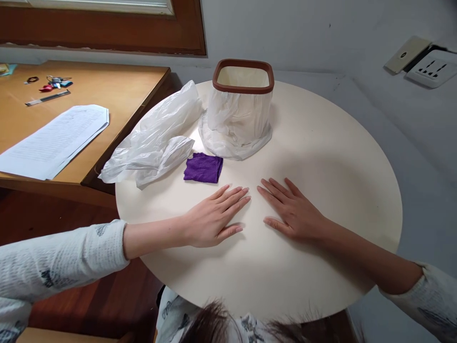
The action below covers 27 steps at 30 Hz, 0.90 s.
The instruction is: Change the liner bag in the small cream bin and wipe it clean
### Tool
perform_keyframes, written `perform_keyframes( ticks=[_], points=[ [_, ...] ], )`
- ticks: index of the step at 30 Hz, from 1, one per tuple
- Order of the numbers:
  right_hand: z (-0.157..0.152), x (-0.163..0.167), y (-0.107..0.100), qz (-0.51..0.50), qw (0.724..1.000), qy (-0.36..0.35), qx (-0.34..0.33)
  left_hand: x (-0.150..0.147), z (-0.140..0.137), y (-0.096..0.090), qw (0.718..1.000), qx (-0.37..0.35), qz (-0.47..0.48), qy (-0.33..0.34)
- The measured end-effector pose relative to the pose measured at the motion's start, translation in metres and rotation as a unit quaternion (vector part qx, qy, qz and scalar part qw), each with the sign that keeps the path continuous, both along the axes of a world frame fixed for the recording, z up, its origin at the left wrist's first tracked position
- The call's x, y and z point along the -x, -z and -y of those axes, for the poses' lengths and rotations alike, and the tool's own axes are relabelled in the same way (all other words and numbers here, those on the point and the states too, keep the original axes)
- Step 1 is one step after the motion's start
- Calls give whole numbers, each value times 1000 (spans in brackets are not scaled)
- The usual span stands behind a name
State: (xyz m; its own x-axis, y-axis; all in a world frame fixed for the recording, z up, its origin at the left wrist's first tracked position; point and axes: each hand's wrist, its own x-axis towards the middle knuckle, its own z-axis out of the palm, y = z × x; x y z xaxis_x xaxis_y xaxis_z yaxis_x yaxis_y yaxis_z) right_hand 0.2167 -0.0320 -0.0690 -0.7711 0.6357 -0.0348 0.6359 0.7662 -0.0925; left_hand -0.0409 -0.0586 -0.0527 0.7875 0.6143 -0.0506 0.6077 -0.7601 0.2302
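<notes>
Both palms rest flat on a round white table (246,281). My left hand (216,214) has its fingers stretched out and holds nothing; just beyond it lies a folded purple cloth (203,168). Opposite, my right hand (291,209) is also spread with nothing in it, a small gap separating the fingertips of the two hands. At the back of the table stands a trash bin (243,90) with a brown rim, a whitish plastic liner hanging over its outside. A crumpled white plastic bag (157,133) lies left of the bin.
A wooden desk (143,95) adjoins on the left, bearing papers (57,138), keys (57,82) and a thin strip-like object (48,97). The wall (293,33) rises close behind the table, with a power socket (433,68) at right.
</notes>
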Motion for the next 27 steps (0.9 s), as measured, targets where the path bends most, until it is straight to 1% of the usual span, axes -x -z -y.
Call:
perform_keyframes(
  ticks=[12, 27],
  points=[
    [0, 1, -2, -5, 1000, 4, 8, -1, 1, 2, 999, -33, 0, 3],
    [1, 1, -4, -13, 1000, 3, 8, 0, 1, -1, 1000, -15, 19, -7]
  ],
)
